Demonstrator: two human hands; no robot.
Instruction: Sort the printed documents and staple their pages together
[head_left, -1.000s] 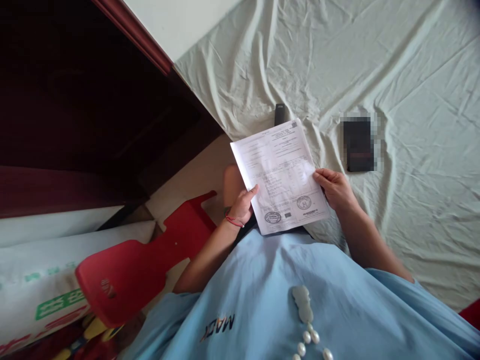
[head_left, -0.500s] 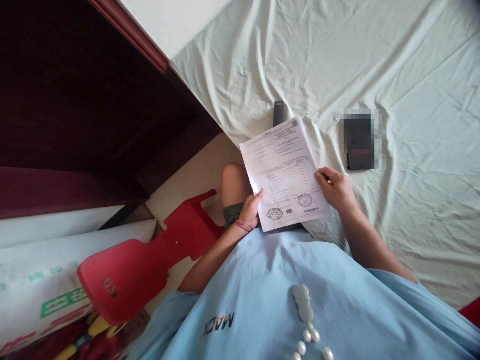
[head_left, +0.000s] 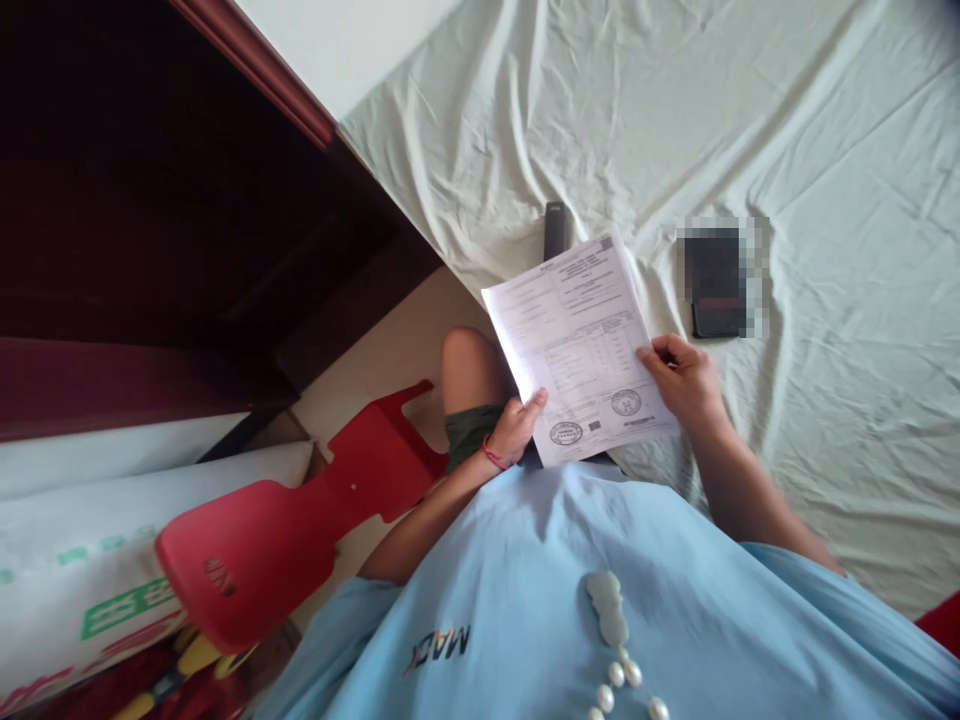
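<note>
Papers [head_left: 577, 345]: a thin stack, tilted above the lap by the near left edge of the cloth [head_left: 697, 110]; the top sheet bears print and two stamps.
Left hand [head_left: 514, 432]: grasps the papers' lower left edge, thumb on top, fingers hidden underneath.
Right hand [head_left: 690, 385]: pinches their right edge between thumb and fingers; how firmly, I cannot tell.
Black bar [head_left: 554, 228]: on the cloth towards its left edge, its lower end hidden behind the papers.
Dark object [head_left: 718, 310]: flat on the cloth, just beyond the right hand, partly pixelated.
Red chair [head_left: 296, 515]: beside the left arm, off the cloth.
Slip risk: with both grips low on the stack, loose sheets could slide out or fan apart if either hand eased.
Crease risk: uneven pulling could bend the edges; lowering the top could nudge the bar.
</note>
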